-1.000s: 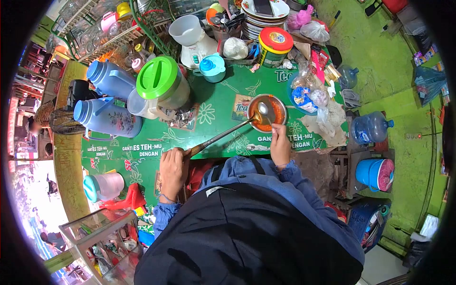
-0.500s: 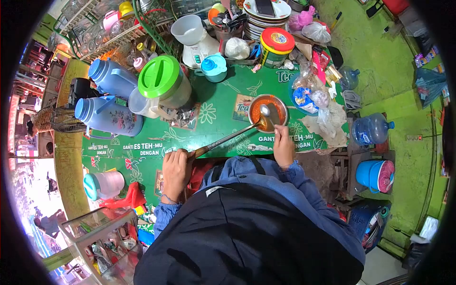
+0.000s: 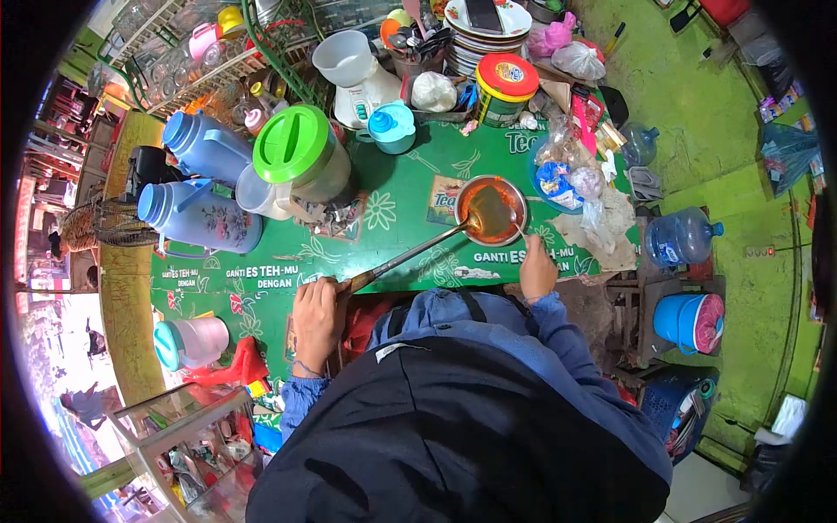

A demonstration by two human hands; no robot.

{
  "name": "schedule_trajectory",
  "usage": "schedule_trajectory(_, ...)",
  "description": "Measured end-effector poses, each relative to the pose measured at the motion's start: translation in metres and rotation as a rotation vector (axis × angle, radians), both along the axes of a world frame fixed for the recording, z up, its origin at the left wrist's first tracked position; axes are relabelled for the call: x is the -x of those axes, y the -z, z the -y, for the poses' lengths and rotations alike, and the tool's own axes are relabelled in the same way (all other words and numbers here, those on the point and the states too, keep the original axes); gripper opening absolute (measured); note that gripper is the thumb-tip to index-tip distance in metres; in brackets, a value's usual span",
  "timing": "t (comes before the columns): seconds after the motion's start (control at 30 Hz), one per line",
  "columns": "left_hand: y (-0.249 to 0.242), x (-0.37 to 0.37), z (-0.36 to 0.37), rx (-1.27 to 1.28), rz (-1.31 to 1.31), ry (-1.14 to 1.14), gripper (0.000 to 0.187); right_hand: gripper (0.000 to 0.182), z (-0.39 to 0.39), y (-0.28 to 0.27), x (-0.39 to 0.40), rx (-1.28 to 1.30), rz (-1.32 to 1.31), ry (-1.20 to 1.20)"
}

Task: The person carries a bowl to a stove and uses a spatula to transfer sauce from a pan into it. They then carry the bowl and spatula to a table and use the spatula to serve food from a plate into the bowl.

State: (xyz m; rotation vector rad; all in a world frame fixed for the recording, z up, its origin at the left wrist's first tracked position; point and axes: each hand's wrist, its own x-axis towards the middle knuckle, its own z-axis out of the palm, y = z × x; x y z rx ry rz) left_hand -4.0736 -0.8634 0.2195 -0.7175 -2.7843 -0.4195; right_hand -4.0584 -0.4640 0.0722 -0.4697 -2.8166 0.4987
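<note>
My left hand (image 3: pixel 319 315) is wrapped round the wooden end of a long-handled ladle (image 3: pixel 405 256). The ladle's round head lies over a metal bowl (image 3: pixel 521 199) that holds red-orange sauce (image 3: pixel 496 185). At the bowl's lower right, my right hand (image 3: pixel 538 266) pinches the thin handle of a spoon (image 3: pixel 520 230), whose far end is in or beside the bowl and hard to make out. The bowl stands on the green printed table cover (image 3: pixel 392 174).
Two blue thermoses (image 3: pixel 199 216) and a green-lidded container (image 3: pixel 292 144) stand on the left. Further back are a blender (image 3: pixel 362 87), a light-blue cup (image 3: pixel 391 126), stacked plates (image 3: pixel 488 26) and a red-lidded tub (image 3: pixel 506 83). Plastic bags (image 3: pixel 586 181) lie right of the bowl.
The ladle's head has turned and now covers more of the bowl's middle. My right hand has moved right and slightly down with the spoon, towards the bowl's right rim.
</note>
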Motion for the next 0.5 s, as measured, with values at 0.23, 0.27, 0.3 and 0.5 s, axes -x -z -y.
schedule_trajectory(0.23, 0.004, -0.002, 0.004, -0.005, 0.046, -0.04, 0.023, 0.014, 0.002, -0.01, 0.005, 0.248, 0.111, 0.125)
schedule_trajectory(0.27, 0.003, -0.002, 0.004, -0.005, 0.046, -0.039, 0.023, 0.014, -0.001, -0.013, 0.007, 0.247, 0.111, 0.126)
schedule_trajectory(0.3, 0.001, -0.002, 0.005, -0.014, 0.058, -0.029, 0.024, 0.015, -0.005, -0.017, 0.012, 0.309, 0.041, 0.126)
schedule_trajectory(0.5, -0.006, -0.002, 0.013, -0.022, 0.082, -0.044, 0.027, 0.017, -0.031, -0.009, 0.06, 0.334, -0.033, -0.017)
